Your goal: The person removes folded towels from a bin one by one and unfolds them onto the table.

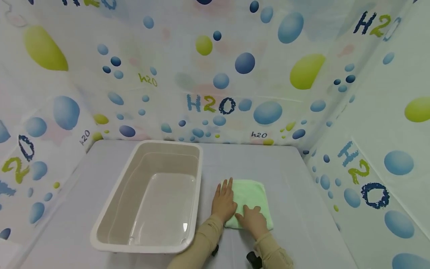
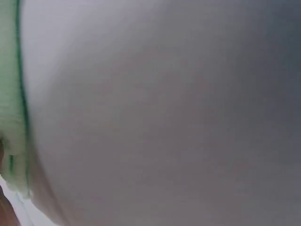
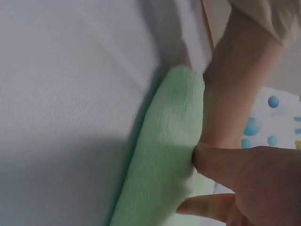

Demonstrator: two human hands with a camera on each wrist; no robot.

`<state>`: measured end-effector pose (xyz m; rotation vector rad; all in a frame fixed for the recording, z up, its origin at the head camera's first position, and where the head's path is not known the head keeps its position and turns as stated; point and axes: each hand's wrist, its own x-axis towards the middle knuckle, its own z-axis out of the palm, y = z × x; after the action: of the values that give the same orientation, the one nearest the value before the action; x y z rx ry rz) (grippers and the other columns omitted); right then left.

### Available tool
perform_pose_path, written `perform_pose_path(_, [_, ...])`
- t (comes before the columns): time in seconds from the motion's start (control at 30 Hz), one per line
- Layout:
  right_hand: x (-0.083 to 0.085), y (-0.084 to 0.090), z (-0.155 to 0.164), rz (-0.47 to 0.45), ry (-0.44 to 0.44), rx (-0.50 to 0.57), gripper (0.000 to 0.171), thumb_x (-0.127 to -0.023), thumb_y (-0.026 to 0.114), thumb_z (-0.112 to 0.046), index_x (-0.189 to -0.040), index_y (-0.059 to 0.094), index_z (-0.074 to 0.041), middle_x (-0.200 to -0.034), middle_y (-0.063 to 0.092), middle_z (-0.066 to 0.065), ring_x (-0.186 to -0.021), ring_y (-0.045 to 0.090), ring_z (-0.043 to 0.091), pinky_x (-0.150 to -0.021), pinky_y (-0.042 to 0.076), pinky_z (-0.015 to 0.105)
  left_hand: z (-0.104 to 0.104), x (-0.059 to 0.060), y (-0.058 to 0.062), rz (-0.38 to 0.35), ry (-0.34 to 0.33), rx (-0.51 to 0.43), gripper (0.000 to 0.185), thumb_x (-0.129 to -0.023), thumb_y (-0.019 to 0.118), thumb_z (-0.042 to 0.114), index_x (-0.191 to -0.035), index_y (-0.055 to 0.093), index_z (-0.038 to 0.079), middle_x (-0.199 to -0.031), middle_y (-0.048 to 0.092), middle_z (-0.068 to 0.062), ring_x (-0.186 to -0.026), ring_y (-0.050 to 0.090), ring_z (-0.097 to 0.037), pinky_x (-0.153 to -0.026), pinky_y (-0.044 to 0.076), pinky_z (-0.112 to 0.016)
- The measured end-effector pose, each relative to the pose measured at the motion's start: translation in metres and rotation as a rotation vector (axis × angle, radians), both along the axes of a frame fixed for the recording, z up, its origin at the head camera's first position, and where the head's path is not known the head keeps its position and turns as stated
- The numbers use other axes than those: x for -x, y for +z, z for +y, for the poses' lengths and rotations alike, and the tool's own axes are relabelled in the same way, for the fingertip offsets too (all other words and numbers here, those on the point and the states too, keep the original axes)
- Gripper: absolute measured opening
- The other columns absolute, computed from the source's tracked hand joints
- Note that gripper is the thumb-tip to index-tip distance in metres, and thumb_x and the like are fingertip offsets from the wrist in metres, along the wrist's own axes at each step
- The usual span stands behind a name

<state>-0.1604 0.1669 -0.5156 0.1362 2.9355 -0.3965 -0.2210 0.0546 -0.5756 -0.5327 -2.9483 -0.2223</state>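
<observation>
Grey cloth covers the table [image 1: 295,194], where a beige plastic tub [image 1: 111,209], rectangular with rounded corners, sits with nothing in it. Just right of the tub lies a folded, fluffy pale-green towel [image 1: 252,192]. Left hand [image 1: 223,201] and right hand [image 1: 252,220] press flat on the towel, side by side, fingers straight.

Two bare hands: left hand [image 1: 223,203], right hand [image 1: 252,221]. No gloves, rings visible. Long sleeves [image 1: 205,239], beige-tan knit fabric, snug ribbed cuffs at wrists. Small black device [image 1: 254,259] strapped under right wrist; similar black part [image 1: 215,250] under left sleeve.
</observation>
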Motion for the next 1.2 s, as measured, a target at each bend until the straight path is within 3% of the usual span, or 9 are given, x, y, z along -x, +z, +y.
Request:
perform_pose_path(0.13, [0.001,-0.007,-0.011,-0.03,0.003,-0.004,0.059,-0.09,0.056,-0.038,-0.127,0.05,0.009,-0.12,0.036,0.054,-0.105,0.045,0.066,-0.082,0.035,0.076,0.003,0.004,0.001,-0.082,-0.003,-0.05,0.04,-0.087,0.044,0.025,-0.122,0.05,0.006,-0.15,0.033,-0.015,-0.14,0.03,-0.028,-0.114,0.028,-0.04])
perform_pose_path(0.23, [0.001,-0.009,-0.013,-0.028,0.007,-0.006,0.062,-0.09,0.056,-0.037,-0.128,0.047,0.011,-0.122,0.033,0.055,-0.115,0.035,0.068,-0.085,0.03,0.079,0.005,0.005,0.002,-0.103,0.012,-0.057,0.047,-0.087,0.044,0.025,-0.13,0.045,0.004,-0.149,0.034,-0.017,-0.14,0.031,-0.029,-0.114,0.028,-0.04])
perform_pose_path(0.37, [0.006,-0.009,-0.011,-0.044,0.022,0.004,0.067,-0.088,0.059,-0.039,-0.129,0.045,0.011,-0.123,0.032,0.054,-0.119,0.03,0.068,-0.085,0.027,0.08,0.004,0.003,0.005,-0.127,0.041,-0.04,0.057,-0.089,0.043,0.028,-0.143,0.036,0.011,-0.151,0.031,-0.017,-0.141,0.028,-0.028,-0.115,0.025,-0.04])
perform_pose_path(0.53, [0.014,-0.015,-0.003,-0.048,0.045,0.047,0.071,-0.084,0.063,-0.038,-0.132,0.043,0.01,-0.128,0.027,0.054,-0.119,0.027,0.07,-0.09,0.021,0.08,0.0,-0.001,0.01,-0.172,0.082,-0.039,0.057,-0.09,0.043,0.031,-0.143,0.036,0.012,-0.15,0.03,-0.02,-0.141,0.028,-0.031,-0.116,0.024,-0.04])
perform_pose_path(0.67, [0.022,-0.015,0.013,-0.052,0.101,0.121,0.073,-0.081,0.069,-0.033,-0.134,0.042,0.007,-0.133,0.024,0.051,-0.122,0.021,0.07,-0.094,0.017,0.079,0.001,-0.008,0.011,-0.125,0.13,0.035,0.057,-0.09,0.046,0.035,-0.14,0.041,0.008,-0.145,0.038,-0.023,-0.138,0.034,-0.033,-0.115,0.026,-0.041])
perform_pose_path(0.8, [0.036,-0.011,0.034,-0.106,0.138,0.203,0.075,-0.076,0.075,-0.028,-0.137,0.042,-0.001,-0.142,0.017,0.045,-0.122,0.013,0.072,-0.092,0.023,0.079,0.004,-0.016,0.014,-0.042,0.177,0.129,0.055,-0.091,0.047,0.041,-0.135,0.048,0.008,-0.138,0.047,-0.021,-0.133,0.04,-0.032,-0.112,0.03,-0.041])
perform_pose_path(1.03, [0.061,-0.007,0.061,-0.187,0.25,0.248,0.078,-0.07,0.08,-0.019,-0.139,0.044,-0.012,-0.151,0.011,0.033,-0.129,0.005,0.066,-0.091,0.026,0.078,0.005,-0.032,0.021,0.06,0.174,0.301,0.058,-0.093,0.041,0.055,-0.128,0.053,0.01,-0.125,0.057,-0.012,-0.127,0.046,-0.029,-0.111,0.032,-0.038])
perform_pose_path(1.2, [0.077,-0.008,0.064,-0.24,0.32,0.319,0.079,-0.066,0.079,-0.009,-0.138,0.047,-0.017,-0.155,0.009,0.024,-0.136,-0.002,0.058,-0.094,0.026,0.076,-0.004,-0.041,0.024,0.129,0.172,0.312,0.054,-0.089,0.048,0.056,-0.117,0.059,0.011,-0.112,0.061,-0.007,-0.116,0.054,-0.024,-0.107,0.037,-0.037])
